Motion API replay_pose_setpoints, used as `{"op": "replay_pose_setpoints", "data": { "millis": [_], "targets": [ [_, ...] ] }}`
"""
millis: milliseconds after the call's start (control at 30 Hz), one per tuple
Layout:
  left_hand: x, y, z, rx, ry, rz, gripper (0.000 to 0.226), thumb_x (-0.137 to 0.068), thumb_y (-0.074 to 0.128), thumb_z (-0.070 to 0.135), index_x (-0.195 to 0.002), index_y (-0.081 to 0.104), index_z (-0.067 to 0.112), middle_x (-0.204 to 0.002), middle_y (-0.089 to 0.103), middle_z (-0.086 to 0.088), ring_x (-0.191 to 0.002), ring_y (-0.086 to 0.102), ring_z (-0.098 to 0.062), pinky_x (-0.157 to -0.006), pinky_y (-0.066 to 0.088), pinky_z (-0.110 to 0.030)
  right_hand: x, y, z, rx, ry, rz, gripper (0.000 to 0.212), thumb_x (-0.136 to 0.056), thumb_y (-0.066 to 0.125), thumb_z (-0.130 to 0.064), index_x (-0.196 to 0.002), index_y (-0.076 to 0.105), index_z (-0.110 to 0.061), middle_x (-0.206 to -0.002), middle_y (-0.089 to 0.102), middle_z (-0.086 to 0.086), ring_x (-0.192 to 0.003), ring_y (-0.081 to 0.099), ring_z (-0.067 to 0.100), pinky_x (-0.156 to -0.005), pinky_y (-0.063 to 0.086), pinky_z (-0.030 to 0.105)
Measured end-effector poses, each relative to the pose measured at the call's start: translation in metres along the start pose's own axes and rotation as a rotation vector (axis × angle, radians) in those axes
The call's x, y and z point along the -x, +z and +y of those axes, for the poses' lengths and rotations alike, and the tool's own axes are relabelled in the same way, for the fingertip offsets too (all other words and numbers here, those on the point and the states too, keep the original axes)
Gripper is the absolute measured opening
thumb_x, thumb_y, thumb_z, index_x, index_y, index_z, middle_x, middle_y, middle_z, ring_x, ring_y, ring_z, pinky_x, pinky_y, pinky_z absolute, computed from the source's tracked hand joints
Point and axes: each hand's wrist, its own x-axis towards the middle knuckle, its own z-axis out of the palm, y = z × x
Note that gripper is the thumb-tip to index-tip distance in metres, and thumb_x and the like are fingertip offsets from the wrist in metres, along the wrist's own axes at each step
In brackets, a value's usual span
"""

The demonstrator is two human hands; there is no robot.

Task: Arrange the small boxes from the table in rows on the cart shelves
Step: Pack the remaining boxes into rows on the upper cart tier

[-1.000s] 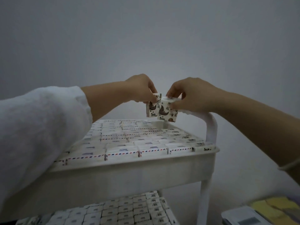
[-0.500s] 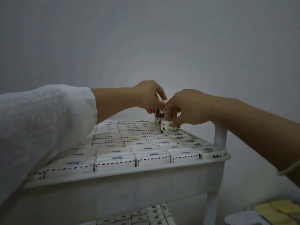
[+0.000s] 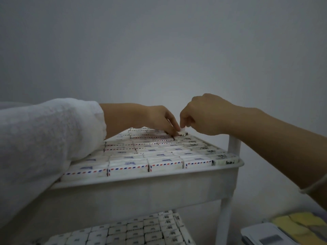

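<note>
The cart's top shelf [image 3: 141, 183] is packed rim to rim with rows of boxes [image 3: 159, 156]; the only room is the far corner by the post [image 3: 234, 145]. There the right hand [image 3: 203, 114] pinches a small box [image 3: 183, 133], seating it, while the left hand [image 3: 159, 119], fingers straight, seemingly presses it flush.

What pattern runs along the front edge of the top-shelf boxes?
A red-and-blue dashed stripe on white, clearest on the front-row boxes in the head view.
</note>
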Motion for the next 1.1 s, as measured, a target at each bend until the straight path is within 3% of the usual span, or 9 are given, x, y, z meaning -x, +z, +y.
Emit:
{"op": "replay_pose_setpoints", "data": {
  "millis": [133,200,333,467,633,767,867,967,1100],
  "targets": [
    [0.009,0.002,0.005,-0.051,-0.004,-0.015,0.019,-0.089,0.067,0.024,-0.106,0.074,0.023,-0.12,0.066,0.007,-0.12,0.053,-0.012,-0.108,0.034,-0.027,0.02,-0.014,-0.01,-0.153,0.032,0.166,0.038,-0.092,0.047,-0.008,-0.109,0.068,-0.034,-0.101,0.065,-0.013,-0.103,0.056,0.014,-0.079,0.042,0.029],
    [0.021,-0.001,0.011,-0.084,0.006,0.004,0.02,-0.092,0.06,0.018,-0.11,0.069,0.015,-0.125,0.061,0.0,-0.123,0.051,-0.019,-0.11,0.036,-0.035,0.034,-0.022,-0.027,-0.243,0.032,0.252,0.033,-0.09,0.047,-0.011,-0.104,0.069,-0.031,-0.098,0.064,-0.007,-0.098,0.056,0.018,-0.078,0.044,0.033],
    [0.068,-0.018,0.026,-0.055,-0.017,0.212,0.016,-0.085,0.058,0.011,-0.069,0.062,0.013,-0.069,0.064,0.005,-0.08,0.058,-0.013,-0.067,0.045,-0.023,0.067,-0.034,-0.079,-0.466,0.005,0.463,0.03,-0.086,0.049,-0.011,-0.087,0.07,-0.032,-0.084,0.061,-0.006,-0.08,0.053,0.014,-0.074,0.043,0.034],
    [0.14,-0.026,0.031,0.05,0.044,0.372,0.024,-0.089,0.052,0.008,-0.088,0.072,0.022,-0.085,0.07,0.011,-0.076,0.06,-0.004,-0.053,0.045,-0.015,0.11,-0.036,-0.14,-0.689,-0.13,0.629,0.024,-0.077,0.049,-0.009,-0.07,0.066,-0.025,-0.067,0.059,-0.016,-0.063,0.049,0.003,-0.061,0.043,0.027],
    [0.263,-0.005,0.001,0.085,0.191,0.436,0.024,-0.089,0.052,0.008,-0.085,0.07,0.024,-0.075,0.073,0.011,-0.047,0.057,-0.004,-0.041,0.04,-0.014,0.133,-0.005,-0.228,-0.866,-0.307,0.422,0.025,-0.075,0.044,-0.016,-0.077,0.067,-0.026,-0.075,0.063,-0.012,-0.067,0.055,0.006,-0.057,0.05,0.032],
    [0.351,0.037,-0.059,0.046,0.146,0.491,0.015,-0.088,0.054,0.025,-0.085,0.067,0.031,-0.073,0.07,0.015,-0.044,0.057,-0.002,-0.045,0.042,-0.012,0.129,0.024,-0.319,-1.073,-0.404,0.121,0.031,-0.078,0.046,-0.019,-0.1,0.064,-0.034,-0.099,0.062,-0.013,-0.089,0.056,0.005,-0.072,0.044,0.016],
    [0.396,0.066,-0.129,-0.041,-0.058,0.66,0.014,-0.086,0.055,0.026,-0.084,0.066,0.035,-0.072,0.068,0.019,-0.047,0.059,-0.007,-0.045,0.044,-0.015,0.123,0.047,-0.39,-1.193,-0.387,0.065,0.046,-0.084,0.051,-0.015,-0.123,0.05,-0.039,-0.116,0.054,-0.018,-0.108,0.047,-0.001,-0.089,0.042,0.018],
    [0.423,0.093,-0.22,-0.088,-0.406,0.767,0.017,-0.088,0.059,0.022,-0.087,0.064,0.038,-0.076,0.067,0.02,-0.064,0.062,-0.002,-0.061,0.052,-0.026,0.107,0.07,-0.452,-1.12,-0.34,0.038,0.058,-0.089,0.048,-0.014,-0.143,0.033,-0.029,-0.142,0.034,-0.011,-0.13,0.03,0.006,-0.107,0.033,0.026],
    [0.44,0.124,-0.316,-0.202,-0.642,0.783,0.022,-0.095,0.054,0.029,-0.116,0.061,0.026,-0.111,0.064,0.005,-0.1,0.058,-0.013,-0.085,0.048,-0.033,0.064,0.1,-0.494,-1.05,-0.162,-0.052,0.057,-0.101,0.039,-0.034,-0.152,0.02,-0.022,-0.159,0.012,-0.002,-0.146,0.011,0.015,-0.118,0.017,0.03]
  ]
}}
